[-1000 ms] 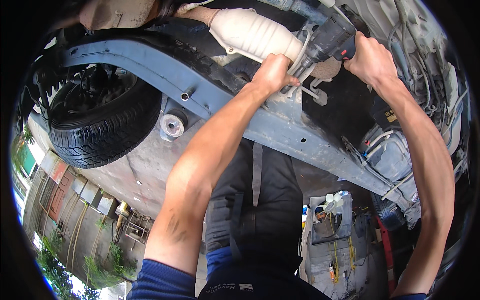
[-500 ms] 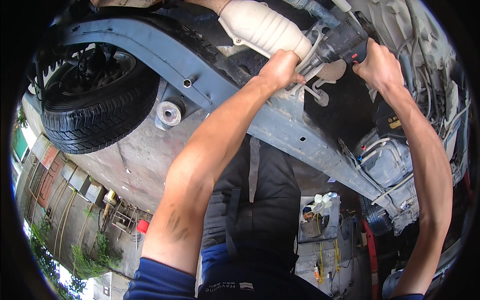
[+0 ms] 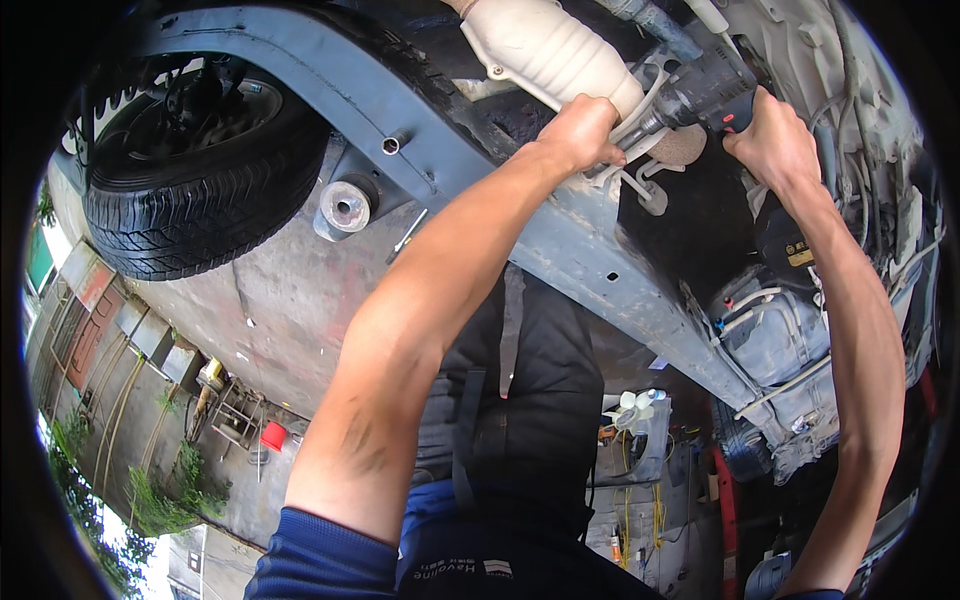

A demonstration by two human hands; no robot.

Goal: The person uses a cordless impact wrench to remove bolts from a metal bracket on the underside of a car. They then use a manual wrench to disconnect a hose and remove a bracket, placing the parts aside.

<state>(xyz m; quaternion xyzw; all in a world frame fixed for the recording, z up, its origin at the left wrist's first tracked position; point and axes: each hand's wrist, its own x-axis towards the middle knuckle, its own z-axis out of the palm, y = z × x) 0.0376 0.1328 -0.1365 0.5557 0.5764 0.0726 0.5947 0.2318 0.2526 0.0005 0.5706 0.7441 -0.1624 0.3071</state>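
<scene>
Overhead at the vehicle's underside, my right hand [image 3: 775, 140] is wrapped round the handle of a dark grey impact wrench [image 3: 708, 88]. Its nose points left toward the frame rail. My left hand [image 3: 585, 132] is closed round the socket shaft [image 3: 632, 140] at the wrench's front, the thumb side toward the tool. The shaft's tip is hidden by that hand and the rail. Just above the left hand runs a pale ribbed exhaust heat shield [image 3: 555, 50]. The long blue-grey frame rail [image 3: 560, 235] passes diagonally below both hands.
A black tyre [image 3: 200, 190] hangs at the left, with a round metal bushing mount [image 3: 345, 207] beside the rail. Hoses and an engine-side housing [image 3: 775, 340] fill the right. Below lie a grey tool tray [image 3: 640, 440], a red lift part [image 3: 727, 500] and a red bucket [image 3: 273, 435].
The whole view has shifted a little, so the vehicle parts, wrench and both hands appear slightly farther right. Both hands keep the same hold on the wrench and its shaft.
</scene>
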